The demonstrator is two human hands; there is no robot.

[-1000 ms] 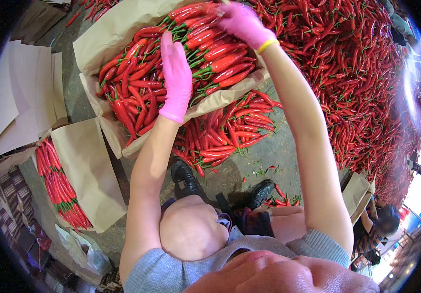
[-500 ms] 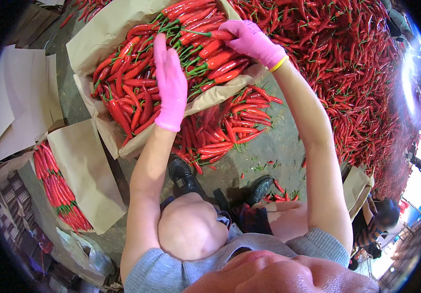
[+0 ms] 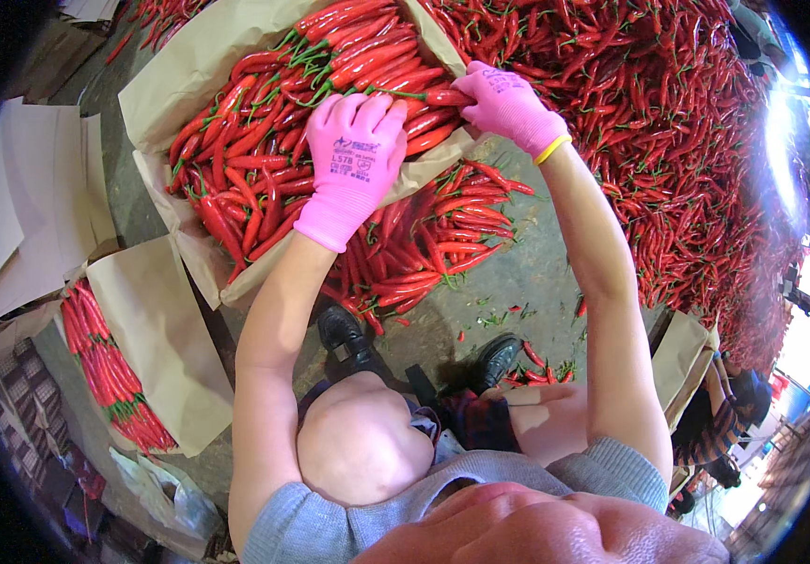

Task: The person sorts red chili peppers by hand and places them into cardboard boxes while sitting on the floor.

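Observation:
Red chili peppers (image 3: 264, 169) with green stems fill a carton lined with brown paper (image 3: 156, 89). My left hand (image 3: 356, 155), in a pink glove, lies back up over the peppers at the near side of the carton. Its fingers are a little apart and bent down onto them; what lies under the palm is hidden. At the carton's right edge my right hand (image 3: 510, 108), also gloved in pink, pinches a red chili pepper (image 3: 444, 97) by its body. That pepper's green stem points left, toward my left fingertips.
A large heap of chili peppers (image 3: 649, 160) spreads at the right. A smaller pile (image 3: 461, 226) lies on the floor before the carton. At the left are a paper-lined box of peppers (image 3: 109, 367) and cardboard sheets (image 3: 47, 197). Another person (image 3: 729, 414) is at the lower right.
My left hand has turned from edge-on to back up and moved right, down onto the peppers. My right hand has shifted slightly right and nearer, still with the chili pepper.

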